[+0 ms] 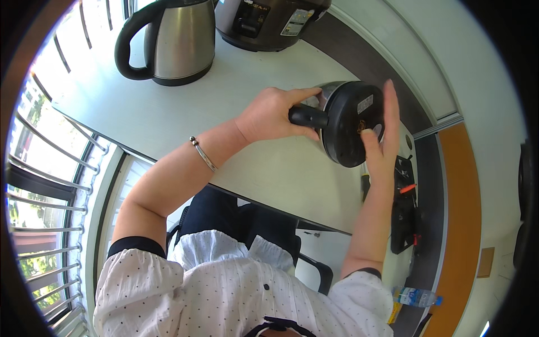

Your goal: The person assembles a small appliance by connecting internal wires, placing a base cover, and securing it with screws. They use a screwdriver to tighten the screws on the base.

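Note:
Above the table, a kettle [353, 123] is tilted so that its round black underside, with pale stickers on it, faces me. Part of its silver body shows behind the base. My left hand [275, 115] holds it from the left, with the thumb and forefinger on either side of the black handle [307, 116]. Against the right rim lies my right hand [383, 135], its fingers stretched upward along the side and its thumb pressed on the underside. The far side of the kettle is hidden.
A second steel kettle [182, 42] with a black handle stands at the back left, beside a dark brown cooker [264, 22]. A black tray of tools [404, 208] lies right of my right forearm, near a water bottle [416, 296]. A barred window [42, 208] is at left.

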The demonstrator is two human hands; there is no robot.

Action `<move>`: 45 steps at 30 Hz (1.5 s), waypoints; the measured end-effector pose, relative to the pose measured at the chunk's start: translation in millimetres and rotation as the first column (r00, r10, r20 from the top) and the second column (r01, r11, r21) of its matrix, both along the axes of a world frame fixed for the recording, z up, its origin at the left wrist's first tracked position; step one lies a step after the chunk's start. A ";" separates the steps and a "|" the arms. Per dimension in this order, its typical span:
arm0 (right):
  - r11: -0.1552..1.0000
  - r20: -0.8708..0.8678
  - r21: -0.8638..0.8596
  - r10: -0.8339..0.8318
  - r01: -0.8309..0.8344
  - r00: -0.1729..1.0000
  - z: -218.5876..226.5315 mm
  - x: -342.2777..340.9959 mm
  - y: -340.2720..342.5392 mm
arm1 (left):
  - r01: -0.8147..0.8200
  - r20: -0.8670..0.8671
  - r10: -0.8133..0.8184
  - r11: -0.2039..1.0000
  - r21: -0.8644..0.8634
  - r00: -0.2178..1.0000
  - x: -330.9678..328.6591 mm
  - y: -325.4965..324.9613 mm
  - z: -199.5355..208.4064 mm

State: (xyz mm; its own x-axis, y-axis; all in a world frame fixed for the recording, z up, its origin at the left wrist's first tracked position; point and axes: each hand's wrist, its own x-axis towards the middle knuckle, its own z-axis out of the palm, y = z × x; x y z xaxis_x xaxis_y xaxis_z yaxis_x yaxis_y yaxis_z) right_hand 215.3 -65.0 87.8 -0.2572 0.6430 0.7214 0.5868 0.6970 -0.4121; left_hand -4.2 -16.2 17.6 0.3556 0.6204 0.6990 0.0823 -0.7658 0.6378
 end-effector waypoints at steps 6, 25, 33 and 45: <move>0.983 0.421 0.090 -0.185 0.162 0.888 16.7 -18.6 -4.4 | -0.010 -0.034 0.010 1.000 0.005 0.999 -0.8 -1.3 -0.2; 0.954 0.383 0.230 -0.270 0.192 0.883 -5.3 -17.6 4.9 | 0.004 0.039 -0.007 0.998 0.061 0.999 4.3 -0.7 -2.6; 0.960 0.433 0.172 -0.277 0.222 0.858 4.4 -21.8 6.5 | -0.036 0.050 0.032 0.997 0.072 0.998 4.8 -0.5 -4.9; 0.992 0.130 0.128 -0.011 -0.005 0.991 -17.0 9.0 8.7 | -0.018 0.044 0.013 0.991 0.131 0.999 4.6 -0.9 -3.2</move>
